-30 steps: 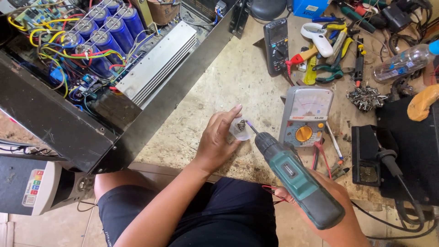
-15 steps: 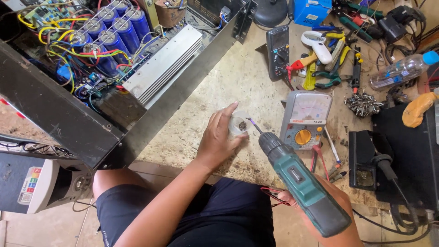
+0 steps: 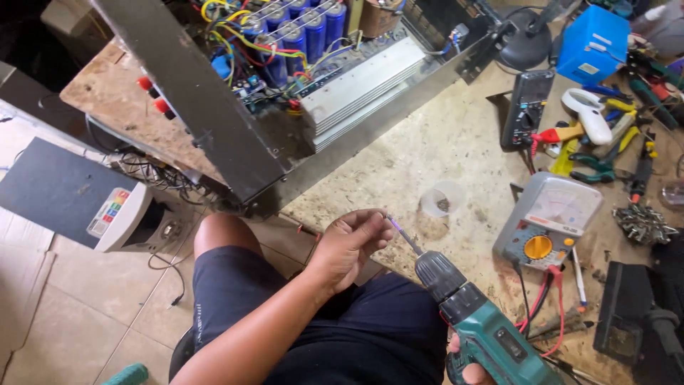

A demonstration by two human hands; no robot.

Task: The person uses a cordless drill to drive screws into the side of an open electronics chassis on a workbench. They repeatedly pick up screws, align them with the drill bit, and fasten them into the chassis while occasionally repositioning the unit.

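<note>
Two hands are busy at the edge of the speckled workbench (image 3: pixel 427 164), and everything clusters around the cordless drill (image 3: pixel 484 328). The right hand (image 3: pixel 467 367) is low at the frame's bottom, fingers wrapped around the teal drill's handle, though most of that hand is cut off. The drill points up and away from the person, its screwdriver bit (image 3: pixel 405 237) slanting toward the left hand (image 3: pixel 353 242). That left hand has its fingertips pinched together right at the bit's tip; something small may be held there, but it's too tiny to tell. Just beyond the bit tip, on the bench, sits a small clear plastic cup (image 3: pixel 442 199) with a few dark bits inside. To the right of the drill lies an analogue multimeter (image 3: pixel 548 221) with a yellow dial, red and black leads trailing beneath it. Farther behind the drill, a black digital multimeter (image 3: pixel 527 107) rests beside a scatter of pliers and screwdrivers (image 3: pixel 605 142). Up and to the left of the drill, the opened amplifier chassis (image 3: pixel 299 85) shows blue capacitors (image 3: pixel 299 32), coloured wiring and a finned aluminium heatsink (image 3: pixel 363 85).
</note>
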